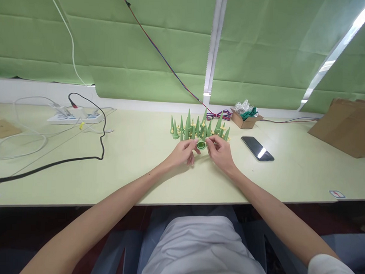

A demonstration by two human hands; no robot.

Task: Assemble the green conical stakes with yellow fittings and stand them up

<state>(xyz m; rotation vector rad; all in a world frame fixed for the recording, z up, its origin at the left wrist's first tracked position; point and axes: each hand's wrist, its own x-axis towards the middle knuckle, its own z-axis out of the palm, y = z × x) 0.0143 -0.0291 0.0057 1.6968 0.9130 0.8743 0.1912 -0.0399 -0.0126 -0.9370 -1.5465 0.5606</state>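
Observation:
A green plastic cone [201, 145] is tipped so that its round, hollow base faces me. My left hand [184, 151] pinches it at the left side of the rim, fingers curled below. From the other side, my right hand [220, 151] has thumb and forefinger pressed together at the rim; whether a small piece sits between those fingertips is too small to make out. Just beyond both hands stands a cluster of upright green cones [188, 122] of differing heights, with small yellowish parts among them. The hands partly cover the nearest cones.
Right of my hands lies a black phone [258, 149]. Behind it is a small cardboard box [245, 121] holding clear plastic and green material. Folded cardboard [344, 127] stands far right. A power strip [77, 117], white cables and a black cable [102, 144] occupy the left side.

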